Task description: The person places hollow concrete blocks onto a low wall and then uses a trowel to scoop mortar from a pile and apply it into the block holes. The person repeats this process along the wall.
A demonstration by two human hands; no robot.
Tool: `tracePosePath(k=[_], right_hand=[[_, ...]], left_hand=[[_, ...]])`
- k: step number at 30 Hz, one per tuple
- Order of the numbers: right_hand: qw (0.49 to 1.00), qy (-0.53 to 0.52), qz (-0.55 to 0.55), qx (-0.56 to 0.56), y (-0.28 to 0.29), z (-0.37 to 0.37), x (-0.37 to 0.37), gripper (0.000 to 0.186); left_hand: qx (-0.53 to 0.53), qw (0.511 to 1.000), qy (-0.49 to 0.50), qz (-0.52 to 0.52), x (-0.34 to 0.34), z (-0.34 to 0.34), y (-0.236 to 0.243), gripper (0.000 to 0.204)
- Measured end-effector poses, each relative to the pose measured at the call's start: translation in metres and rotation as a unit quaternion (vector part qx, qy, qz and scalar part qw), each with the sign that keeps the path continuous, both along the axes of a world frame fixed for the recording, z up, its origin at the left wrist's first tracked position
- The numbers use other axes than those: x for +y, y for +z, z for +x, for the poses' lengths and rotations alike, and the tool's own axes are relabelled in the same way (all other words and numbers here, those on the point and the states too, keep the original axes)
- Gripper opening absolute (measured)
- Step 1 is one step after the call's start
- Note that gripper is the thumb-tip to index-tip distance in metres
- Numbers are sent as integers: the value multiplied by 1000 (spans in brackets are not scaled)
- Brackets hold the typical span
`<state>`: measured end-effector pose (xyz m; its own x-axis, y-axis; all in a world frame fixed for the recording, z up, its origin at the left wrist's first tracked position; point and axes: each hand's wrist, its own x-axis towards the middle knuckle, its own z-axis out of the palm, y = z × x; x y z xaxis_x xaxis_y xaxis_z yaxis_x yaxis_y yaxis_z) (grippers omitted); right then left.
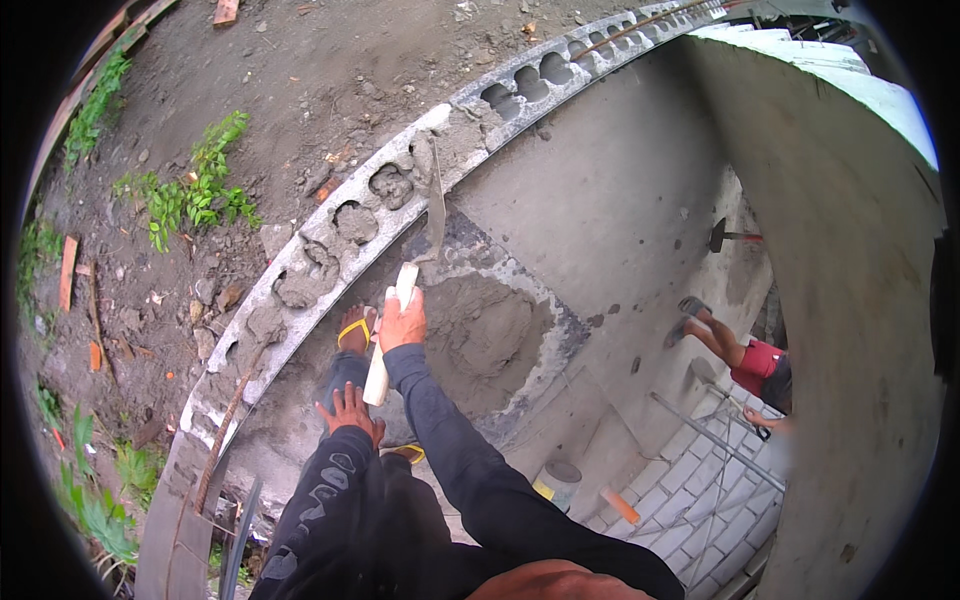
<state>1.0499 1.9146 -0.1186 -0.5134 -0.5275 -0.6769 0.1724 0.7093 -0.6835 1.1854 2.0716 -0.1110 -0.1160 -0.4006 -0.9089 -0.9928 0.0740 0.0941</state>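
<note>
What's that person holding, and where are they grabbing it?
The right hand holds a trowel by its pale handle. The left hand holds nothing.

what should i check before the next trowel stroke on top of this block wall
1. Grip on trowel: right hand is wrapped round the pale handle of the trowel: ok.
2. Blade position: tip sits at the mortar-filled block cores on the wall top: ok.
3. Mortar supply: a wet mortar pile lies just right of the hand: ok.
4. Left hand braced on the knee, empty: ok.
5. Footing: sandalled foot stands beside the wall top; how firm the ledge is: cannot tell.
6. Person below close under the work side: not ok.
</note>
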Motion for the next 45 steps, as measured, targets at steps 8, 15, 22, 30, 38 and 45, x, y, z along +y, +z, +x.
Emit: tracePosePath(k=[8, 15, 22, 30, 38, 45], right_hand=[[995, 63, -57, 53, -1, -90, -33, 20], [915, 319, -72, 238, -45, -171, -70, 48], [869, 430, -92, 228, -29, -169, -20, 50], [954, 198, -31, 224, -33, -85, 40, 48], [949, 159, -171, 210, -30, -31, 125, 42], [993, -28, 99, -49, -98, -128, 425, 42]], left_hand=[[2, 1000, -16, -14, 3, 8, -2, 86], [-4, 1000, -18, -13, 7, 9, -4, 86], [-2, 999, -26, -27, 11, 6, -5, 87], [-17, 999, -36, -20, 17, -1, -4, 88], [-20, 994, -53, -96, 45, -11, -10, 85], [-7, 994, -58, -95, 78, -22, -13, 82]])
